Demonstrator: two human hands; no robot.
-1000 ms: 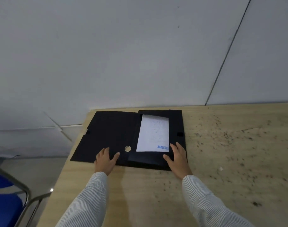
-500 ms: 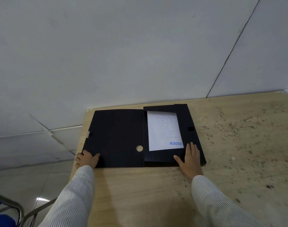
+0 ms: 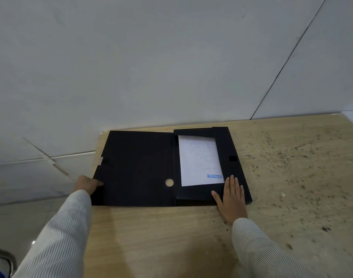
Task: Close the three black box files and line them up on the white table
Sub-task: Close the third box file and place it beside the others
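Pale wall panels rise behind a speckled tan table (image 3: 191,237), where one black box file (image 3: 135,169) lies open at the far left corner. Its flap spreads toward the left hand (image 3: 86,184), which grips that outer edge. Inside the tray, a sheet of paper (image 3: 199,160) stamped REJECTED lies just above the right hand (image 3: 230,199), pressed flat and open on the tray's near edge.

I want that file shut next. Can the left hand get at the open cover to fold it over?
Probably yes. The left hand is already at the outer edge of the open cover, nothing lies on it, and the right hand steadies the tray side.
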